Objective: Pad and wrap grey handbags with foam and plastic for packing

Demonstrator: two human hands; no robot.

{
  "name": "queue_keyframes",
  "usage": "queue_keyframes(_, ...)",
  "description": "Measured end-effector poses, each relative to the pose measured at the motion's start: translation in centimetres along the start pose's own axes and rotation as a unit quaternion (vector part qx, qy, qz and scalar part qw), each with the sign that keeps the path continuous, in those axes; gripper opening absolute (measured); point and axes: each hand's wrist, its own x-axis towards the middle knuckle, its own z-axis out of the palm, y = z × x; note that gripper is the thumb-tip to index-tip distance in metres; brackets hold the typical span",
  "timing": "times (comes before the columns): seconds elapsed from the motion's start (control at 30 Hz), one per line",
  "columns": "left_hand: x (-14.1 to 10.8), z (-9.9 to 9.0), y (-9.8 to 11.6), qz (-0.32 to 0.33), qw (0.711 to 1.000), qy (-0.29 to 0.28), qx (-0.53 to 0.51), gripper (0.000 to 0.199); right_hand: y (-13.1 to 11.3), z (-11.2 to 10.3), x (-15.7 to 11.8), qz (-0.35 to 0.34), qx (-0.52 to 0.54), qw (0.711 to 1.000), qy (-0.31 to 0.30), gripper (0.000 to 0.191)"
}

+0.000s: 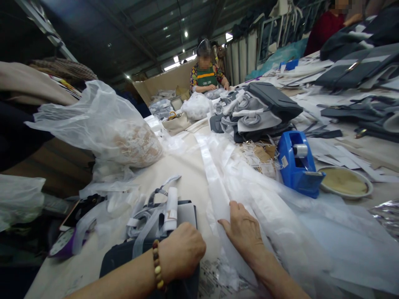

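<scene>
My left hand (pixel 184 251), with a beaded bracelet (pixel 157 265) at the wrist, is curled into a fist above a dark handbag (pixel 118 257). Whatever its fingers hold, if anything, is hidden. On the handbag lie a handle wrapped in white paper (pixel 171 207) and a coiled strap in grey wrapping (pixel 140 220). To the right, my right hand (pixel 245 232) rests on a stack of clear plastic bags (pixel 264 207), its thumb apart from the fingers.
A blue tape dispenser (pixel 297 162) and a round dish (pixel 346 182) stand on the right. More dark handbags (pixel 271 99) are piled ahead. A translucent sack of string tags (pixel 134 141) stands at left. Across the table, a person in a green apron (pixel 207 81) handles plastic.
</scene>
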Motion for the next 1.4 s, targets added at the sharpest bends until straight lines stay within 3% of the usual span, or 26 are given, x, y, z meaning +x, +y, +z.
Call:
queue_keyframes(0.1, -1.5, -0.2, -0.9, -0.018, 0.999, 0.028, 0.007, 0.017, 0.1, -0.7, 0.2, 0.002, 0.043, 0.999, -0.012, 0.007)
queue_keyframes(0.2, -3.5, -1.0, -2.0, -0.060, 0.998, 0.002, 0.015, 0.021, 0.0, -1.6, -0.3, 0.025, 0.193, 0.980, -0.034, 0.017)
queue_keyframes(0.27, -4.8, -1.6, -2.6, -0.096, 0.995, -0.012, 0.007, 0.022, -0.3, -2.0, -1.1, 0.048, 0.346, 0.933, -0.081, 0.021)
queue_keyframes(0.33, -5.7, -2.0, -3.2, -0.126, 0.992, -0.013, -0.006, 0.022, -0.7, -2.0, -2.0, 0.068, 0.475, 0.866, -0.141, 0.019)
queue_keyframes(0.43, -6.6, -2.0, -3.5, -0.152, 0.988, -0.013, -0.018, 0.022, -1.5, -1.3, -3.3, 0.092, 0.592, 0.772, -0.212, 0.024)
queue_keyframes(0.5, -6.8, -2.0, -3.5, -0.158, 0.987, -0.012, -0.024, 0.022, -1.8, -0.8, -4.0, 0.088, 0.621, 0.744, -0.230, 0.025)
queue_keyframes(0.67, -7.1, -1.8, -3.5, -0.154, 0.987, 0.020, -0.028, 0.019, -1.5, -0.4, -5.1, 0.059, 0.617, 0.746, -0.243, 0.020)
queue_keyframes(0.8, -7.2, -1.8, -3.5, -0.149, 0.988, 0.037, -0.009, 0.020, -1.4, -1.3, -5.7, 0.078, 0.630, 0.726, -0.265, 0.020)
queue_keyframes(1.0, -7.2, -1.6, -3.4, -0.157, 0.986, 0.061, 0.008, 0.019, -1.7, -4.1, -5.7, 0.113, 0.686, 0.625, -0.354, 0.024)
queue_keyframes(1.13, -7.1, -1.7, -3.4, -0.166, 0.985, 0.052, 0.004, 0.020, -1.4, -5.4, -5.2, 0.139, 0.662, 0.623, -0.394, 0.026)
queue_keyframes(1.27, -7.1, -2.2, -3.3, -0.175, 0.983, 0.054, 0.004, 0.021, -0.9, -5.1, -5.0, 0.138, 0.620, 0.633, -0.441, 0.028)
queue_keyframes(1.4, -6.8, -2.0, -3.2, -0.171, 0.984, 0.049, 0.006, 0.022, -1.1, -3.3, -5.3, 0.149, 0.575, 0.681, -0.428, 0.033)
